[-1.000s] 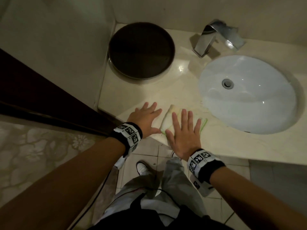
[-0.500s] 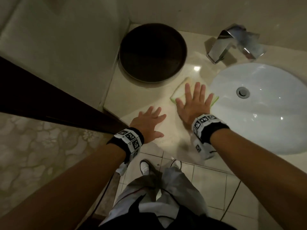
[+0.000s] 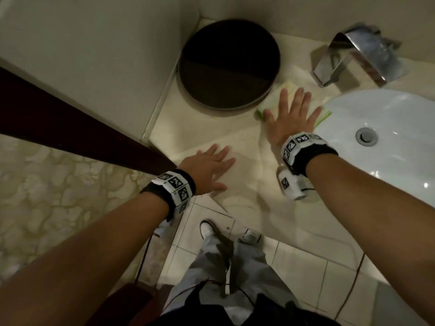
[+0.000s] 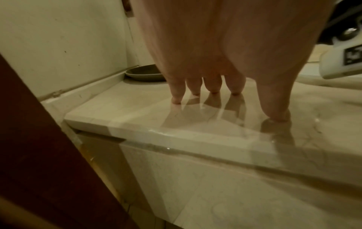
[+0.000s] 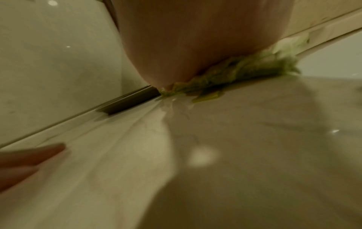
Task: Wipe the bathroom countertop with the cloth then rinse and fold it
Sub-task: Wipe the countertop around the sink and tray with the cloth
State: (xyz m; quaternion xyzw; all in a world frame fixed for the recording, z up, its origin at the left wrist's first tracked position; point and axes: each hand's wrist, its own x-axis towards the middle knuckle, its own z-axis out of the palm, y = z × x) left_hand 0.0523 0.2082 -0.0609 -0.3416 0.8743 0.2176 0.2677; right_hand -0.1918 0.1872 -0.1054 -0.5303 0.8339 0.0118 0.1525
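Bathroom corner, seen from above: a pale stone countertop (image 3: 211, 128) meets cream walls, with a white oval sink (image 3: 388, 137) sunk into it at right and a chrome faucet (image 3: 357, 55) behind the basin. A dark round tray (image 3: 229, 64) sits in the back corner against the wall. The right hand (image 3: 290, 116) lies flat with fingers straight and spread, pressing a green-and-white cloth (image 3: 288, 87) onto the countertop between the tray and the sink rim; the cloth shows beyond the fingertips and at both sides of the palm. In the right wrist view its bunched green edge (image 5: 245, 71) is pinned under the palm. The left hand (image 3: 209, 167) rests flat near the front edge of the countertop, fingers extended, grasping nothing; its fingertips (image 4: 177, 99) touch the glossy stone. Below, grey trousers (image 3: 223, 267) and shoes (image 3: 207, 228) stand on a tiled floor (image 3: 306, 267).
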